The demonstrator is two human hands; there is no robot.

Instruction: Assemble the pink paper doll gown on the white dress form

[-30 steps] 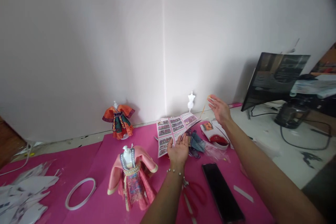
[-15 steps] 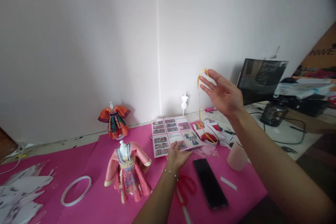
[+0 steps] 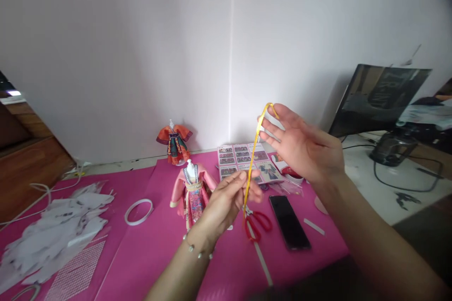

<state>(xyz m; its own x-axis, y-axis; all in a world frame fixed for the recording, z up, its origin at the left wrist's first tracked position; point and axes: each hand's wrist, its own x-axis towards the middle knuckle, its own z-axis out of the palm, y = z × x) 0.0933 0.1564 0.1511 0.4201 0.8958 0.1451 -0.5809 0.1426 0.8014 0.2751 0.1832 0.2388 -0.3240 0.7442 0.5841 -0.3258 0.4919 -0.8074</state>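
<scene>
A thin yellow ribbon (image 3: 253,156) hangs looped over the fingers of my raised right hand (image 3: 303,146), whose fingers are spread. My left hand (image 3: 226,200) is lifted below it and pinches the ribbon's lower part between thumb and fingers. Just left of that hand a small mannequin in a pink dress (image 3: 192,190) stands on the pink sheet (image 3: 148,249). Red-handled scissors (image 3: 257,224) lie under the ribbon's lower end.
A second mannequin in an orange dress (image 3: 174,143) stands by the wall. An open instruction leaflet (image 3: 243,162), a black phone (image 3: 289,222), a white ring (image 3: 138,211), white paper scraps (image 3: 56,230) and a monitor (image 3: 384,96) with cables surround the pink sheet.
My left hand rose off the leaflet and took hold of the ribbon's lower part. My right hand came nearer with the ribbon. The view swung left, showing more scraps.
</scene>
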